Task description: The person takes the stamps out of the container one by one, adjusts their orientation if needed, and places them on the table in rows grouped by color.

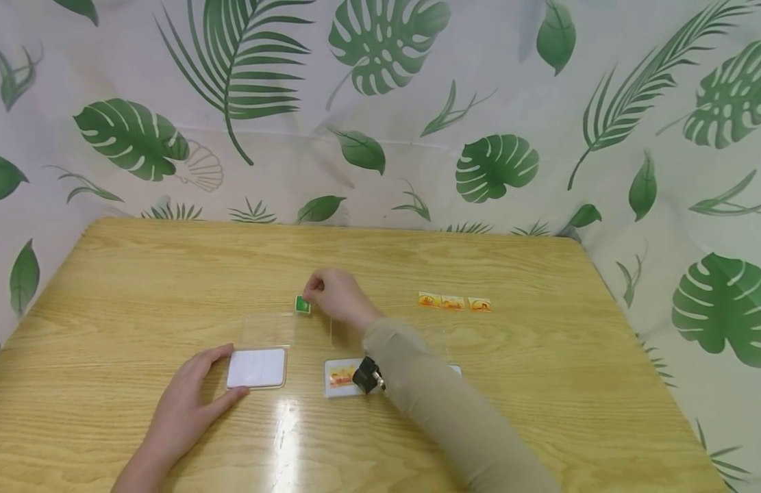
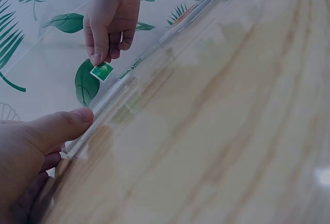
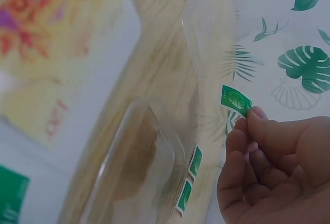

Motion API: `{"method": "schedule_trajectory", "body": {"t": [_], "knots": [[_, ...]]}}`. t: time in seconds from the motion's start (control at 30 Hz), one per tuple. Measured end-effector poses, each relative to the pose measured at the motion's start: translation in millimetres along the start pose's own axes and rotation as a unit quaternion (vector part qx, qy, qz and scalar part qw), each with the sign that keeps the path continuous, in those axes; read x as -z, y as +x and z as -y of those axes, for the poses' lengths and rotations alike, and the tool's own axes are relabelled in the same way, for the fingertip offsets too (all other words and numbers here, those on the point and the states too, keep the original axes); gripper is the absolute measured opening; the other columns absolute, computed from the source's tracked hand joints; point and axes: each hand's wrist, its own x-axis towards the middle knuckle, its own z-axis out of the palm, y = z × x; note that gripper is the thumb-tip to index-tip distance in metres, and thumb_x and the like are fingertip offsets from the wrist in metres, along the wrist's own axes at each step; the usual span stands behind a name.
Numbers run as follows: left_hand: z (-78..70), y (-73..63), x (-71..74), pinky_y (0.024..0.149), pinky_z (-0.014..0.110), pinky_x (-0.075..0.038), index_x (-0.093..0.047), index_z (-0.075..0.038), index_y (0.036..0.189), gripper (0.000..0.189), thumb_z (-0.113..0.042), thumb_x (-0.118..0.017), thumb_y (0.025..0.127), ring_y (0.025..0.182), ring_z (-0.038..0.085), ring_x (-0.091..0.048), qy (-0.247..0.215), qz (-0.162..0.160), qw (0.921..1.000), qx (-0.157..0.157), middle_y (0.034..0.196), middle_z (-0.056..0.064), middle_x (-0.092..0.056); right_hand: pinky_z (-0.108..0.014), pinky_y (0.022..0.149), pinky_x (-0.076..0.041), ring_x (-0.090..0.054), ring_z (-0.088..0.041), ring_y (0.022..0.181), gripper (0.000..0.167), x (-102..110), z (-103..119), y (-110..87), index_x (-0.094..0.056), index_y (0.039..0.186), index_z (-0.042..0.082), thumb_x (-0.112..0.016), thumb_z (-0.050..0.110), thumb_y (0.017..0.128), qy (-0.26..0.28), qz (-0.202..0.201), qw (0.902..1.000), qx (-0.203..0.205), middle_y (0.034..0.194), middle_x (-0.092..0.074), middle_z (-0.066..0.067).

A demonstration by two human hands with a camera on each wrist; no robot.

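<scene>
My right hand [image 1: 338, 296] pinches a small green stamp [image 1: 303, 305] with a white border by one edge, between thumb and forefinger. In the right wrist view this stamp [image 3: 236, 99] is held up off the table. Two more green stamps [image 3: 183, 197] lie on the table there, beside a clear lid. My left hand [image 1: 185, 397] holds an opened clear plastic case [image 1: 257, 368] with a white insert, thumb at its near edge and forefinger at its far left corner. The case's transparent lid [image 1: 266, 330] lies folded back behind it.
Right of the left case lies another case [image 1: 343, 378] with an orange-yellow stamp inside, partly covered by my right sleeve. A further white case edge [image 1: 456, 370] shows past the sleeve. Three orange-yellow stamps [image 1: 453, 302] lie in a row farther back on the wooden table [image 1: 170, 274].
</scene>
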Motion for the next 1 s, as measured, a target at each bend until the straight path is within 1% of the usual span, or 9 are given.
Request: {"method": "schedule_trajectory", "body": {"t": [0.2, 0.37, 0.53, 0.77, 0.87, 1.0], "knots": [[-0.1, 0.2, 0.6, 0.099, 0.057, -0.037, -0.051, -0.003, 0.13, 0.061, -0.028, -0.077, 0.081, 0.12, 0.036, -0.047, -0.002, 0.004, 1.0, 0.004, 0.128, 0.015, -0.055, -0.021, 0.062, -0.045, -0.052, -0.012, 0.073, 0.01, 3, -2, 10.1, -0.067, 0.085, 0.009, -0.065, 0.015, 0.092, -0.012, -0.009, 0.9999, -0.002, 0.08, -0.061, 0.002], [-0.7, 0.4, 1.3, 0.099, 0.057, -0.037, -0.051, -0.003, 0.131, 0.062, -0.03, -0.077, 0.081, 0.121, 0.037, -0.046, -0.003, 0.008, 0.9999, 0.007, 0.129, 0.015, -0.055, -0.02, 0.059, -0.044, -0.053, -0.012, 0.072, 0.01, 7, -1, 16.3, -0.066, 0.087, 0.007, -0.064, 0.014, 0.093, -0.016, -0.012, 0.9998, -0.009, 0.081, -0.061, 0.0], [0.3, 0.4, 1.1, 0.099, 0.057, -0.037, -0.051, -0.003, 0.131, 0.062, -0.029, -0.077, 0.081, 0.12, 0.036, -0.047, -0.002, 0.005, 1.0, 0.005, 0.129, 0.015, -0.055, -0.02, 0.058, -0.044, -0.053, -0.013, 0.073, 0.009, 8, -2, 21.4, -0.066, 0.09, 0.007, -0.063, 0.015, 0.093, -0.022, -0.012, 0.9994, -0.022, 0.083, -0.061, 0.0], [1.0, 0.0, 0.1, 0.099, 0.057, -0.037, -0.051, -0.003, 0.13, 0.062, -0.028, -0.078, 0.08, 0.12, 0.036, -0.047, -0.002, 0.003, 1.0, 0.003, 0.128, 0.015, -0.055, -0.02, 0.057, -0.045, -0.054, -0.013, 0.073, 0.009, 4, -3, 27.8, -0.065, 0.089, 0.008, -0.063, 0.016, 0.094, -0.027, -0.017, 0.9982, -0.05, 0.084, -0.061, 0.0], [1.1, 0.2, 0.4, 0.099, 0.057, -0.037, -0.051, -0.003, 0.13, 0.062, -0.028, -0.078, 0.08, 0.12, 0.036, -0.047, -0.001, 0.003, 1.0, 0.004, 0.128, 0.015, -0.055, -0.021, 0.058, -0.046, -0.054, -0.013, 0.074, 0.01, 2, -4, 30.9, -0.065, 0.089, 0.009, -0.064, 0.018, 0.093, -0.044, -0.021, 0.9974, -0.054, 0.084, -0.061, 0.001], [1.7, 0.7, 1.0, 0.099, 0.057, -0.037, -0.052, -0.003, 0.13, 0.062, -0.028, -0.078, 0.08, 0.12, 0.036, -0.047, -0.001, 0.002, 1.0, 0.003, 0.128, 0.015, -0.056, -0.022, 0.062, -0.046, -0.054, -0.012, 0.075, 0.011, 0, -6, 34.7, -0.065, 0.088, 0.011, -0.064, 0.02, 0.093, -0.08, -0.023, 0.9951, -0.053, 0.083, -0.06, 0.002]]}}
